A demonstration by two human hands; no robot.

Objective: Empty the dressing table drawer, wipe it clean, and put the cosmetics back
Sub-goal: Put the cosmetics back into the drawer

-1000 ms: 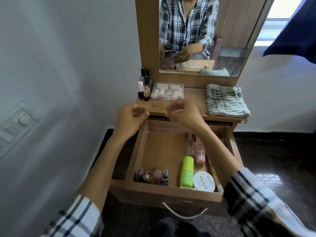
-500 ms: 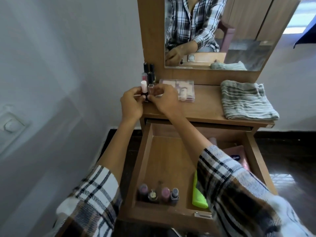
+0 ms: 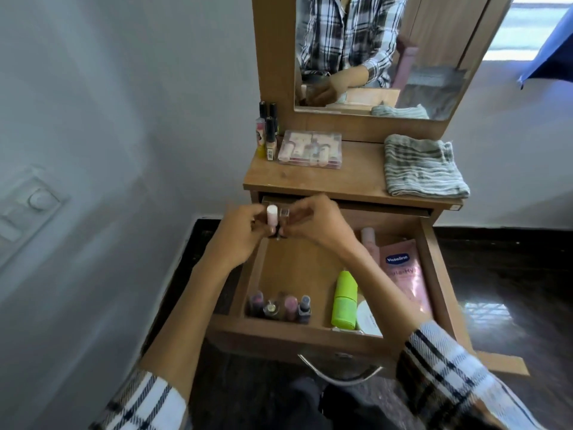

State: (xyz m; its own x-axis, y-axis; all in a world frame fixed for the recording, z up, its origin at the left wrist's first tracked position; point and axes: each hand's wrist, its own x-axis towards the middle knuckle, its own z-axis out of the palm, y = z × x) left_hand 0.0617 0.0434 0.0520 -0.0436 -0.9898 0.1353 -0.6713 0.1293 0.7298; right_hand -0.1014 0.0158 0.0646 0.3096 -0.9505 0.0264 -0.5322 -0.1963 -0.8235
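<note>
The left hand and the right hand met over the back left corner of the open wooden drawer, fingers curled together around 2 small bottles: the left grip pinched a pale pink-capped bottle, the right a clear square-capped bottle. Both looked on their way into the drawer, so the putting-back seemed under way. The shared, crowded hold was the risk: 1 bottle could slip and fall onto the drawer floor, or knock over the row of 4 small nail polish bottles at the front left. On the wooden desk stood a cluster of about 4 slim tubes, 1 clear plastic case of cosmetics and 1 folded grey striped cloth. Further right, the drawer held 1 lime green bottle, 1 white round jar, 1 pink bottle and 1 pink Vaseline pouch.
</note>
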